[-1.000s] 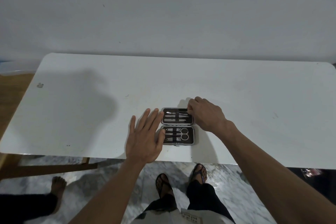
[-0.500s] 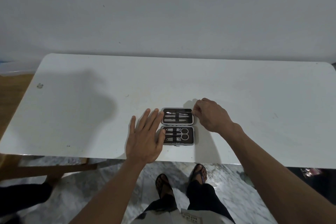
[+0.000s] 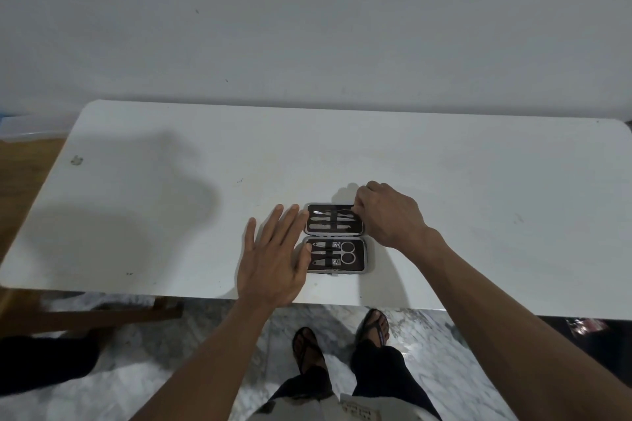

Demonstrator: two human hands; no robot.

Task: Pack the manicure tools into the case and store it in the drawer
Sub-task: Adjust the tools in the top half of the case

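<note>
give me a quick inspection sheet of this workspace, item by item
surface: white rectangular table, a few small marks, otherwise bare
job's things: black grey-rimmed manicure case lies open flat near the front edge; metal tools strapped in both halves, small silver scissors in the near half
clutter: nothing seen
grippers: left hand flat, fingers spread, against the case's left side; right hand curled at the far half's right corner, grip hidden
cables: nothing seen
surroundings: plain pale wall, marble floor, wooden frame at left; no drawer in view
</note>
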